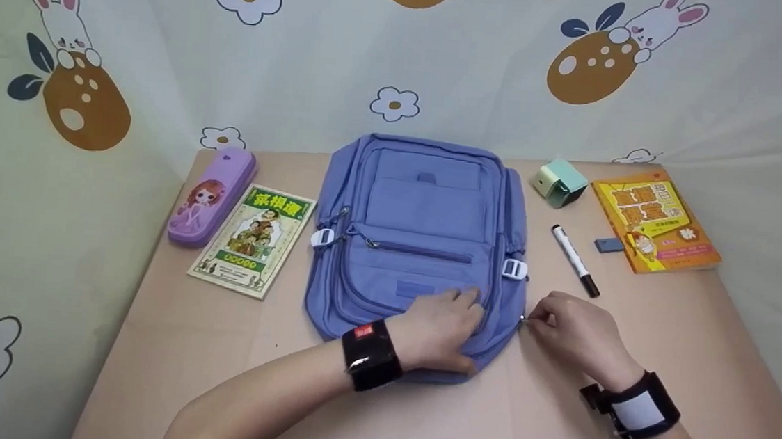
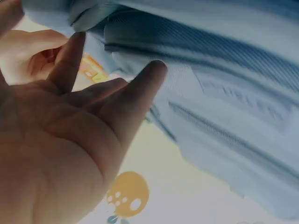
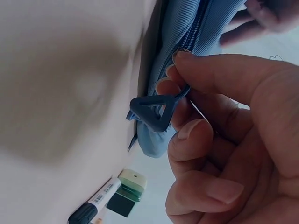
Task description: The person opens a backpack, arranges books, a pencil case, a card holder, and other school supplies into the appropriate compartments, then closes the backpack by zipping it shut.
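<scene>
- I see a tan table (image 1: 246, 369), and the blue backpack (image 1: 427, 208) lies near its middle, front side up.
- The backpack is plain blue, soft and a little wrinkly, with rounded corners.
- Its front has a big flat part up high and a rounded pocket (image 1: 374, 274) down low.
- The low front of the backpack is under the left hand (image 1: 442, 328), which I see resting across it, fingers spread and not wrapped around anything.
- The bag's lower right edge is just beside the right hand (image 1: 577, 335). I see its thumb and finger pinching the zipper pull (image 3: 161, 125) there.
- The two hands are apart.
- A front zipper (image 1: 423, 253) runs across above the pocket.
- I spot white buckles (image 1: 515, 269), one on each side.
- The zipper pull ends in a small dark blue triangle, by the right fingertips.
</scene>
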